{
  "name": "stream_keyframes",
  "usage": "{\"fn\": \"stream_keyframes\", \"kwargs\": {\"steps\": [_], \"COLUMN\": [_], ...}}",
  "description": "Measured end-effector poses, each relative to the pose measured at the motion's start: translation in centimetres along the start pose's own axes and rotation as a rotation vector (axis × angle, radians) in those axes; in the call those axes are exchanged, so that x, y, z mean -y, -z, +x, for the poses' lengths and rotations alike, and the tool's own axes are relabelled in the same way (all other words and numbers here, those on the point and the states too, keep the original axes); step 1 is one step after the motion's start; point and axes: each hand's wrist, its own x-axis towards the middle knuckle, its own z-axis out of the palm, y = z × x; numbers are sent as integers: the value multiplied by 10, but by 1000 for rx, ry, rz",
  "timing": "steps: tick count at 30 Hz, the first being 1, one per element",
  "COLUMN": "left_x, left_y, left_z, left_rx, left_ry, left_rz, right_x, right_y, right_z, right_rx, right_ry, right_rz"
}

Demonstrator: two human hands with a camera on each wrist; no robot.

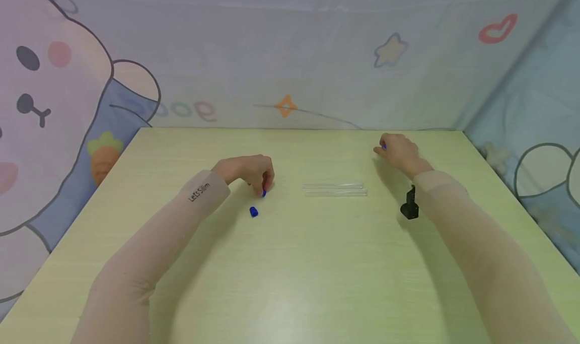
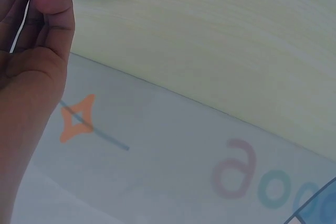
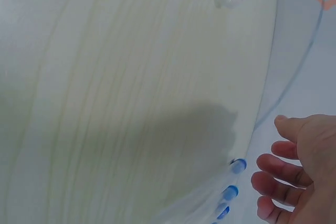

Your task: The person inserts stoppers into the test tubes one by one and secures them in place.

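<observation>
My left hand (image 1: 251,170) pinches a small blue cap (image 1: 264,193) just above the table, left of centre. In the left wrist view its fingertips are cut off at the top edge. A second blue cap (image 1: 254,211) lies on the table close by. Clear test tubes (image 1: 335,189) lie side by side between the hands, their rounded ends to the right. Toward the back right is my right hand (image 1: 400,152), its fingers loosely bent and apart in the right wrist view. Beside it there lie several clear tubes with blue caps (image 3: 229,192), mostly hidden from the head view.
The pale wooden table (image 1: 290,273) ends at a printed cloth backdrop (image 1: 290,47), with more cloth at both sides. A small black camera (image 1: 410,208) sticks out from the right wrist. Both forearms wear light sleeves.
</observation>
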Motion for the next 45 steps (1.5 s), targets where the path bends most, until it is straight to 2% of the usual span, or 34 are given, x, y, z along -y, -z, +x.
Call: {"fn": "stream_keyframes", "kwargs": {"steps": [13,26,38,45], "left_x": [2,0,2,1], "left_y": [1,0,0,0], "left_z": [2,0,3,3], "left_rx": [-5,-1,-6,4], "left_ry": [-15,3,-11,-3], "left_rz": [-5,-5,-5,-5], "right_x": [28,61,78,85], "right_y": [0,1,0,-7], "right_z": [4,1,-5,-6], "right_rx": [-34,-1,115,155], "right_ry": [99,191,251,350], "right_rz": [37,80,133,115]}}
